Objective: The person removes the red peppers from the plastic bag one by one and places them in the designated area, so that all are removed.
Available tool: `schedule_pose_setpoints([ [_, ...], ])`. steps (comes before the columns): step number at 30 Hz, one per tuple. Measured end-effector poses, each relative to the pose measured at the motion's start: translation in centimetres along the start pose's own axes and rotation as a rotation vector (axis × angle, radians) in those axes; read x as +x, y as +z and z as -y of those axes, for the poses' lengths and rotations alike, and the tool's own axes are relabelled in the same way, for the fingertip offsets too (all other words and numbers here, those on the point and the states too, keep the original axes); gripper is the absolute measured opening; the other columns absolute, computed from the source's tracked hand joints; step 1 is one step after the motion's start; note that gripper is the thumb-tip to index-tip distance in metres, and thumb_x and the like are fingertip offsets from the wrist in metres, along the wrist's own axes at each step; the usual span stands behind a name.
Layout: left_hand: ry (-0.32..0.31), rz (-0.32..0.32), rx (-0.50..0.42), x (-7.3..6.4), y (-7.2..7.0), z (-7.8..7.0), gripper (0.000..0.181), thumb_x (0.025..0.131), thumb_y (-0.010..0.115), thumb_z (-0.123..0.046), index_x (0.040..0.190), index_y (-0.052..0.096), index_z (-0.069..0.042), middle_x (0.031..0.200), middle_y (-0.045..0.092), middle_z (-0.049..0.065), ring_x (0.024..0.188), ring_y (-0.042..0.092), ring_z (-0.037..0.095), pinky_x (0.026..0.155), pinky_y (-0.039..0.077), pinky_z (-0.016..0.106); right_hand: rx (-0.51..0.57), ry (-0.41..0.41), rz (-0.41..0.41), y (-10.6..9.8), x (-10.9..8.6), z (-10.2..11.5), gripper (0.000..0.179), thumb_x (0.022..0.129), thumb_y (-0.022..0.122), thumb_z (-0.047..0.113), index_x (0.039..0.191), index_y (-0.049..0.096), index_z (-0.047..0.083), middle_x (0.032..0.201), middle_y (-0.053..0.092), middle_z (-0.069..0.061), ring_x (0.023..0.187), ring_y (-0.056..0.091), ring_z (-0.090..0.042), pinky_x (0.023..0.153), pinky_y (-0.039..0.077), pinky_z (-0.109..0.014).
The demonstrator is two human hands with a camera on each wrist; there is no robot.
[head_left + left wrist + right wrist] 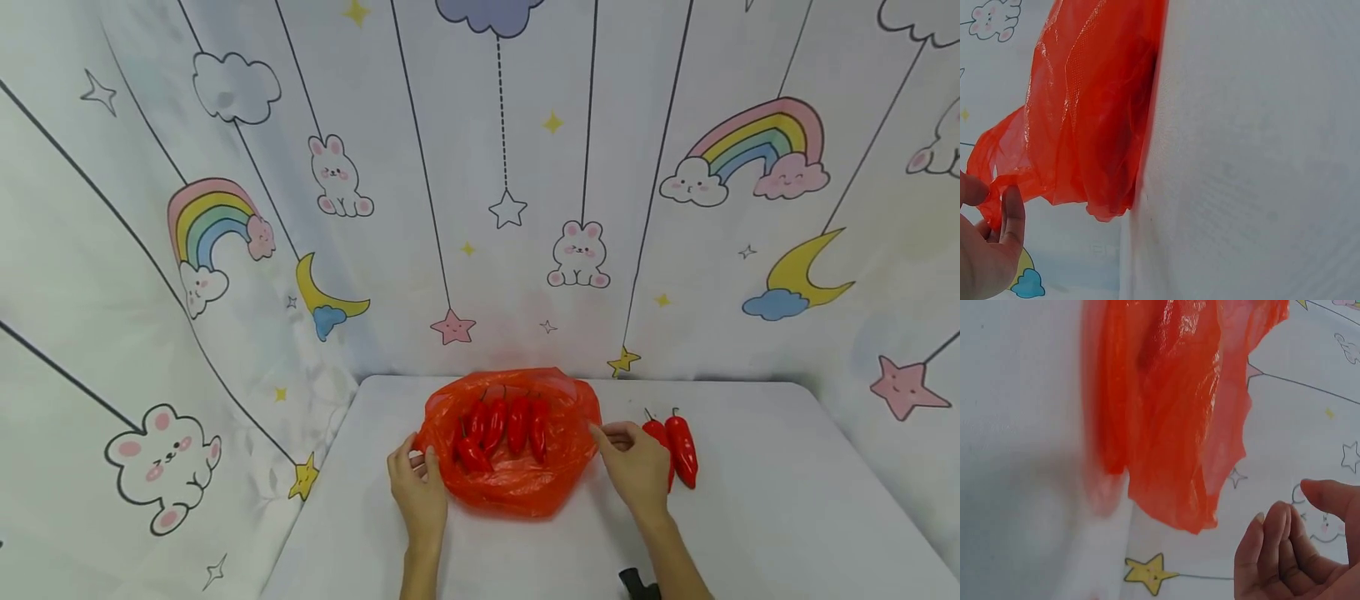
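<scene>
A red plastic bag [517,492] lies spread on the white table, its mouth wide. Several red chili peppers [517,423] rest inside it. At the bag's left edge, my left hand [420,492] pinches the thin plastic; in the left wrist view, thumb and fingers [1013,215] close on a crumpled corner. My right hand [633,467] is beside the bag's right edge. The right wrist view shows that hand [1297,550] with a gap between thumb and fingers, nothing in it, apart from the plastic. Two more red peppers [682,450] lie just right of it, one partly hidden behind the hand.
The white table [765,500] reaches back to a cloth backdrop [517,275] printed with rabbits, stars and rainbows. Another cloth side [150,358] hangs along the table's left. A small black object [639,583] shows beside the right forearm at the bottom edge.
</scene>
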State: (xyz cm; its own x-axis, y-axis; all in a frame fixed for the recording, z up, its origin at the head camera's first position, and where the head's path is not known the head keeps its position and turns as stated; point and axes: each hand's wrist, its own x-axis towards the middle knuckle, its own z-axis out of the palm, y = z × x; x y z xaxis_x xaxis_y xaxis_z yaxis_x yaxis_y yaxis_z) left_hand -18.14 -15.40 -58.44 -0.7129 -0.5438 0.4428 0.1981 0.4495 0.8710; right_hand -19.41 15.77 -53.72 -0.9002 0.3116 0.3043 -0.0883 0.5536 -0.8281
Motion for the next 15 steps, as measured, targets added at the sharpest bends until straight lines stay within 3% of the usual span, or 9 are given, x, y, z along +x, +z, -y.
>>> schedule_pose_setpoints([
  [8,0.019,-0.009,-0.015,-0.1,0.0,-0.1,0.037,0.102,0.066,-0.008,0.139,0.061,-0.004,0.12,0.058,0.011,0.095,0.062,0.019,0.078,0.052,0.011,0.048,-0.115,0.111,3.1,-1.0,2.0,0.023,0.09,0.084,0.035,0.101,0.077,0.016,0.085,0.073,0.006,0.078,0.066,-0.013,0.07,0.058,-0.022],
  [15,0.026,-0.018,-0.019,-0.1,-0.1,-0.3,0.037,0.101,0.067,-0.004,0.137,0.061,-0.002,0.12,0.058,0.012,0.093,0.063,0.019,0.077,0.053,0.011,0.054,-0.158,0.187,6.1,-2.0,2.7,0.023,0.086,0.089,0.03,0.1,0.077,0.017,0.084,0.07,0.012,0.078,0.064,-0.009,0.071,0.058,-0.022],
])
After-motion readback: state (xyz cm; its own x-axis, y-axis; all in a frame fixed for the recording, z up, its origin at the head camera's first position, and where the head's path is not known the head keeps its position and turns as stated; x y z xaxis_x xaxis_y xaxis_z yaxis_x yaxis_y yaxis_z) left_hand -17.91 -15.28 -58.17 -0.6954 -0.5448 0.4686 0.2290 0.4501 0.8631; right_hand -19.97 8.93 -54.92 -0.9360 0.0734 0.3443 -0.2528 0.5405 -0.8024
